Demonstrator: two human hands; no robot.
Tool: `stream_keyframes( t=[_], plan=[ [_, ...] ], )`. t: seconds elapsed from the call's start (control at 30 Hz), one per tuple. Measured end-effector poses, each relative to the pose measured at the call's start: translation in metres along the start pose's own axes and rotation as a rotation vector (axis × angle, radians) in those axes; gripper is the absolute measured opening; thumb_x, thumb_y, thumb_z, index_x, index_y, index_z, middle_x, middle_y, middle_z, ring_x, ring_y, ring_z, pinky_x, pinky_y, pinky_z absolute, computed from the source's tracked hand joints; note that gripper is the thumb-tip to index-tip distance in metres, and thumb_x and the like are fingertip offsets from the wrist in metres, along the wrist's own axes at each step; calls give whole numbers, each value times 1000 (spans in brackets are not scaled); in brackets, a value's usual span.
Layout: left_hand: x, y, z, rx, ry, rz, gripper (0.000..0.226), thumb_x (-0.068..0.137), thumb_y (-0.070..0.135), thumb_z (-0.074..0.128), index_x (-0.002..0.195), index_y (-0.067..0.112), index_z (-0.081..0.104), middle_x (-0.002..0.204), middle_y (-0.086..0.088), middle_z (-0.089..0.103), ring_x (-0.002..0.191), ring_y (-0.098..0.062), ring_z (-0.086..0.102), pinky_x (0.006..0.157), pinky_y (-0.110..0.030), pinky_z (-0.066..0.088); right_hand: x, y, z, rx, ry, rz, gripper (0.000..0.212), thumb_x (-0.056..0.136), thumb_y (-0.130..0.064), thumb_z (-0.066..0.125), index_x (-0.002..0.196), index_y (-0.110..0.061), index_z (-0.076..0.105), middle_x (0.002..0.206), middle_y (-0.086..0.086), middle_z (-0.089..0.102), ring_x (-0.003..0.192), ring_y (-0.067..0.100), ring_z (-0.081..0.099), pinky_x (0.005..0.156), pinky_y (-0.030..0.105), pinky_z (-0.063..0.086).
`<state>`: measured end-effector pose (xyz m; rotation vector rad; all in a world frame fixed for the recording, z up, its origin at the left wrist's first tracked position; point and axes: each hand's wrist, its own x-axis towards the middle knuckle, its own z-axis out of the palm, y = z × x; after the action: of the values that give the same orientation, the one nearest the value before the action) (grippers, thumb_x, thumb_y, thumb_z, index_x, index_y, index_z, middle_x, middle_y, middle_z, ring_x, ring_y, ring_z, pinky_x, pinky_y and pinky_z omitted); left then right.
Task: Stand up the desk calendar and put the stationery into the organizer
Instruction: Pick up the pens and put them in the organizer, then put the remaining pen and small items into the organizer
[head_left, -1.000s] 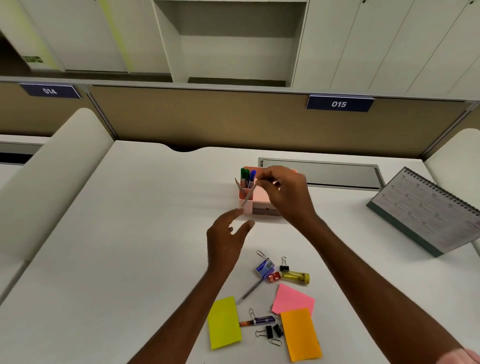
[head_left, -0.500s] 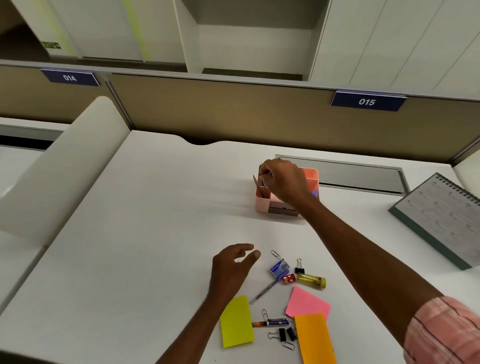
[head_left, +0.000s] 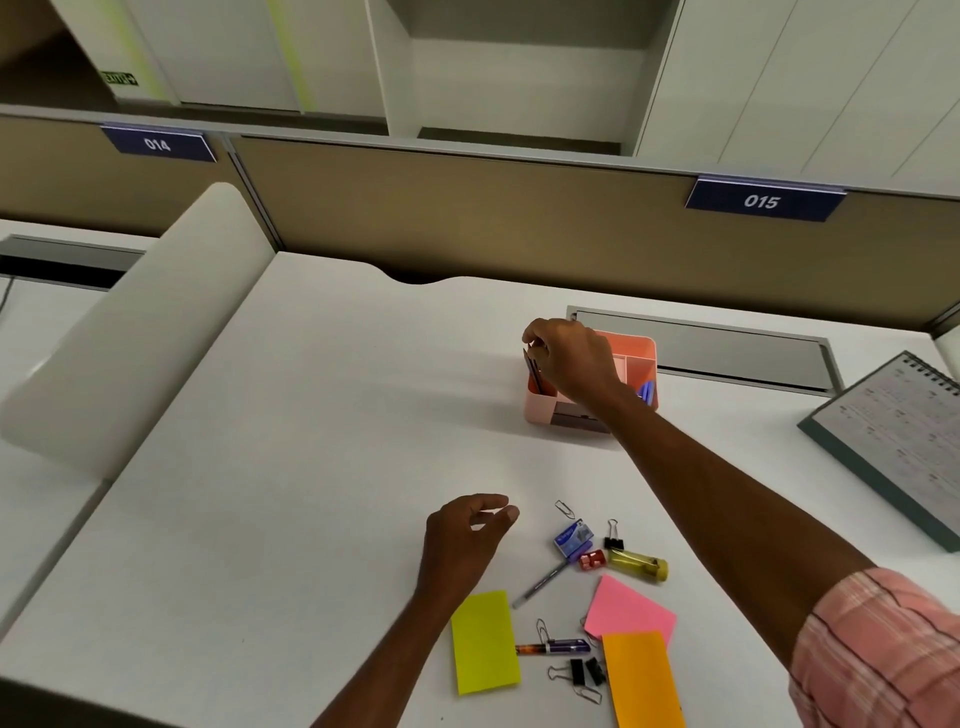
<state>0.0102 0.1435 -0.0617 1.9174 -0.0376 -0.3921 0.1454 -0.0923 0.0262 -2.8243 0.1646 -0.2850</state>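
Since the earlier frames, the right hand (head_left: 571, 364) is found lowered onto the left compartment of the pink organizer (head_left: 641, 358), and the left hand (head_left: 467, 540) is drawn back toward the loose stationery.

Head view. The right hand's fingers are bunched downward at the tops of the dark pens (head_left: 534, 371) standing in that compartment; whether one is pinched cannot be told. A blue marker (head_left: 647, 389) is noted in the organizer beside the wrist. The left hand is held over the counter (head_left: 311, 467), fingers loosely curled, with nothing in it.

Progress is judged partial. Several pens are already housed. Left on the counter, near the person and well apart from the organizer, are recorded:
- a grey pen (head_left: 540, 582) and a purple pen (head_left: 563, 646);
- a staple box (head_left: 573, 538), a red sharpener (head_left: 592, 559) and a yellow tube (head_left: 636, 564);
- binder clips (head_left: 584, 673) and a paper clip (head_left: 565, 509);
- a yellow note (head_left: 484, 642), a pink note (head_left: 631, 610) and an orange note (head_left: 641, 680).

The desk calendar (head_left: 893, 441) is seen at the right edge, apparently lying low and not yet stood up.
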Motion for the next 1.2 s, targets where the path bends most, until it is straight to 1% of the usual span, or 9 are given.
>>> stream_keyframes(
  t=[0.23, 0.37, 0.47, 0.57, 0.67, 0.83, 0.93, 1.03, 1.2],
  plan=[
    [3, -9, 1, 110, -8, 44, 22, 87, 34, 81, 107, 24, 79, 103, 16, 76, 87, 4, 70, 77, -10, 54, -4, 5, -5, 5, 23, -28, 29, 96, -16, 58, 122, -23, 67, 108, 2, 75, 95, 29, 68, 69, 35, 54],
    [-2, -13, 12, 225, -34, 77, 21, 84, 31, 83, 103, 25, 80, 96, 13, 76, 80, -1, 69, 79, -27, 59, -22, 8, -16, 32, 78, -39, 25, 96, -16, 60, 117, -22, 70, 107, 2, 75, 92, 28, 68, 63, 29, 42],
    [-11, -15, 28, 374, -101, 74, 22, 81, 35, 82, 102, 29, 79, 91, 12, 74, 83, -5, 68, 83, -31, 57, -48, 8, -23, 88, 97, -20, 16, 98, -22, 59, 106, -25, 72, 102, -1, 76, 87, 23, 68, 63, 31, 49],
    [-20, -21, 42, 588, -187, 88, 29, 82, 47, 78, 108, 33, 75, 99, 12, 69, 95, -6, 65, 84, -26, 52, -87, 13, -25, 184, 78, -20, 15, 98, -22, 66, 111, -20, 73, 109, 0, 76, 88, 18, 69, 69, 28, 53],
    [-27, -28, 52, 704, -244, 132, 33, 86, 52, 73, 112, 32, 72, 104, 9, 65, 100, -9, 61, 80, -25, 45, -131, 23, -21, 233, 45, 40, 17, 97, -25, 67, 113, -22, 72, 110, -4, 76, 91, 15, 69, 72, 30, 58],
    [-33, -31, 62, 781, -207, 230, 19, 95, 42, 63, 102, 27, 72, 101, 5, 64, 99, -15, 62, 79, -33, 50, -191, 42, -14, 309, -50, 222, 15, 95, -34, 68, 110, -34, 72, 105, -18, 74, 77, 2, 65, 73, 28, 56],
    [-36, -29, 65, 780, -170, 248, 18, 95, 37, 58, 97, 25, 71, 98, 4, 65, 96, -18, 64, 76, -35, 51, -215, 51, -12, 299, -92, 267, 15, 96, -33, 67, 111, -33, 72, 106, -17, 74, 76, 1, 63, 71, 24, 50],
    [-39, -25, 67, 706, -132, 244, 12, 89, 34, 65, 93, 25, 72, 95, 4, 65, 92, -17, 64, 71, -31, 48, -229, 58, -12, 285, -112, 276, 16, 95, -33, 68, 110, -32, 73, 105, -17, 74, 75, 1, 62, 68, 19, 45],
    [-41, -12, 70, 485, -85, 280, 7, 84, 30, 72, 91, 30, 71, 86, 11, 64, 77, -6, 63, 68, -31, 54, -234, 67, -19, 526, -109, 337, 30, 92, -33, 75, 121, -29, 70, 105, -15, 72, 80, 6, 67, 75, 26, 56]
  ],
)
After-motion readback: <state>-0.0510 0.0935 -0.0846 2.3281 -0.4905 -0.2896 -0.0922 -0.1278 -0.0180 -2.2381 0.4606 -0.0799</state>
